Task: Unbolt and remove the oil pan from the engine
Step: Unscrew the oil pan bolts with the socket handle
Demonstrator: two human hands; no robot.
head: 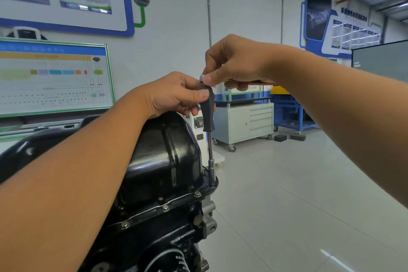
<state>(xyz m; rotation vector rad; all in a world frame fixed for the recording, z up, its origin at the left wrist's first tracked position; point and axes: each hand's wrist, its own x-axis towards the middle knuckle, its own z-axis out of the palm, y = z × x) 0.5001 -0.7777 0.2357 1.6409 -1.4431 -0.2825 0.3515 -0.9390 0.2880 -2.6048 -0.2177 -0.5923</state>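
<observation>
A glossy black oil pan (163, 157) sits on top of the upturned engine (159, 234), its flange held by several bolts (197, 194) along the near edge. A socket driver with a black handle (207, 115) stands upright, its socket (212, 172) seated at the pan's right corner. My left hand (176, 95) grips the upper part of the handle. My right hand (234, 64) pinches the silver top end of the driver from above. My left forearm hides much of the pan's left side.
A grey wheeled tool cabinet (245, 123) and a blue cart (291, 112) stand behind on the pale tiled floor (309, 194). Posters and a framed diagram board (53, 77) hang on the wall at the left. A dark screen (382, 59) is at the far right.
</observation>
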